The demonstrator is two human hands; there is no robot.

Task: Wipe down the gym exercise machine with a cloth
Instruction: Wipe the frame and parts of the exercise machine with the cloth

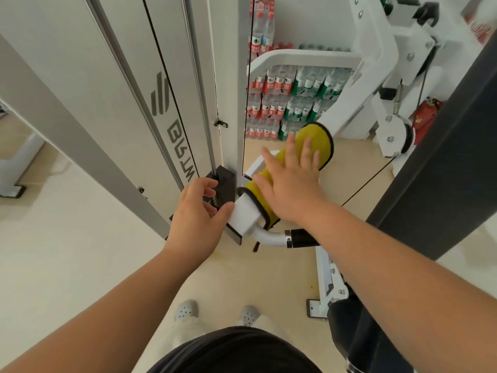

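Head view: the yellow cloth (320, 135), edged in black, is draped lengthwise over the white machine arm (246, 215), wrapping its top and both sides. The cloth runs from just behind the arm's square end up toward the white frame beyond.

The right hand (293, 179) lies flat on top of the cloth, around its middle, with the fingers straight and spread and the palm pressing down. Yellow fabric shows past the fingertips at the far end and below the wrist at the near end.

The left hand (193, 216) holds the bare square end of the arm, just beside the cloth's near edge. Its thumb lies against the end face and its fingers curl round the far side.

A chrome bend with a black handle grip (304, 238) projects below the arm's end. A black block (224, 181) sits just behind the left fingers, at the foot of the grey shroud panel (94, 76). A dark upright pad (443, 157) stands to the right. Stacked packs of water bottles (295, 98) and a red fire extinguisher (426, 114) stand against the far wall. Grey perforated shoes (187, 309) stand on the beige floor (80, 251).
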